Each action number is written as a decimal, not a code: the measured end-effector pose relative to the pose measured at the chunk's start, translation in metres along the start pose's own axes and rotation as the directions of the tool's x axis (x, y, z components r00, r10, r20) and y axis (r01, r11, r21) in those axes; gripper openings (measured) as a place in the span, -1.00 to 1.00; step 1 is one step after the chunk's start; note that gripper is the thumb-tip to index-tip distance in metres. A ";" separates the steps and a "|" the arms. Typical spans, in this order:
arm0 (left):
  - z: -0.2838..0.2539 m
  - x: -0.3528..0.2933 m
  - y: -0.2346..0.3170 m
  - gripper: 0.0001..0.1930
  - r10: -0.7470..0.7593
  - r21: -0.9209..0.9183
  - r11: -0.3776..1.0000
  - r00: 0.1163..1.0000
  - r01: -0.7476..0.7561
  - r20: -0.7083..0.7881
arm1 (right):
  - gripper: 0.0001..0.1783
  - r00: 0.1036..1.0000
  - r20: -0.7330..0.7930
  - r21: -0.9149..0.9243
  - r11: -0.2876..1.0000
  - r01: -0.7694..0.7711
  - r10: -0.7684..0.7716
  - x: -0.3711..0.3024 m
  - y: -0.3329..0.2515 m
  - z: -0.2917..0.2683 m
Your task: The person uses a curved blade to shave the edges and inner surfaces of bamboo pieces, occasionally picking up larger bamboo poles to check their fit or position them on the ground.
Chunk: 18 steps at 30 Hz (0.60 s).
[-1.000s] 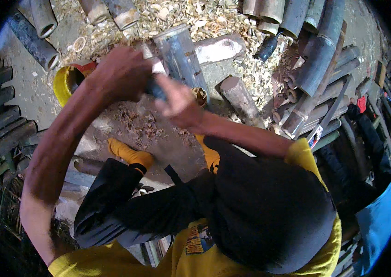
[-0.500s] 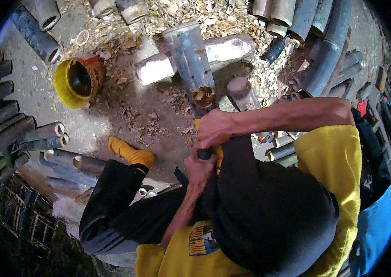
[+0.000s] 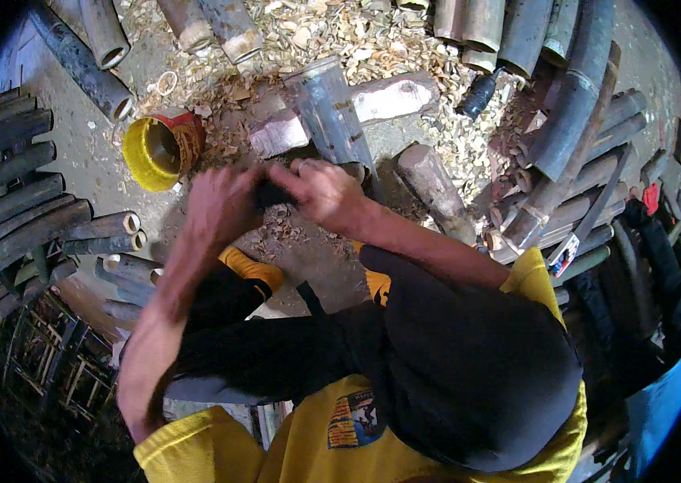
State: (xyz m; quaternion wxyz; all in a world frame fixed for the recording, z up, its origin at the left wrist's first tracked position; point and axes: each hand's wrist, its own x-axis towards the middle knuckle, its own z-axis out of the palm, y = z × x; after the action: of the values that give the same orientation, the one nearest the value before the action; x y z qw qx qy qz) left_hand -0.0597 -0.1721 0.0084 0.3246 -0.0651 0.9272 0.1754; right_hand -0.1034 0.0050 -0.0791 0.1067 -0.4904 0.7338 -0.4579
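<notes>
My left hand (image 3: pixel 221 205) and my right hand (image 3: pixel 328 191) are raised close together, in front of my knees. Both have their fingers curled round a short black handle-like piece (image 3: pixel 273 193), mostly covered by them; I cannot make out its kind. The left hand is slightly blurred. Just beyond the right hand, a grey bamboo section (image 3: pixel 326 113) leans across a pale wooden block (image 3: pixel 397 97). Its near end is partly hidden behind that hand.
A red bucket with a yellow inside (image 3: pixel 141 153) stands left of the hands. A short log (image 3: pixel 435 185) lies to the right. Wood shavings (image 3: pixel 308 36) cover the far floor. Bamboo lengths (image 3: pixel 14 197) are piled left, with more bamboo (image 3: pixel 574 113) at right.
Both hands have moved forward and left, away from my lap, with the black handle-like piece. My left arm now reaches out wide. The view has shifted a little.
</notes>
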 end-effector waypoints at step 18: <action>0.001 -0.017 -0.001 -0.72 -0.127 -0.141 0.982 0.992 0.124 -0.017 | -0.38 0.732 0.631 0.029 0.936 -0.352 0.256 0.032 -0.012 -0.013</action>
State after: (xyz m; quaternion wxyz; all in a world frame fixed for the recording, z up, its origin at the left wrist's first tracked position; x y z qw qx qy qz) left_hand -0.0452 -0.1720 0.0180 0.3178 -0.1483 0.9108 0.2181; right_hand -0.1195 -0.0151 -0.0536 0.4500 -0.4768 0.6927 -0.3006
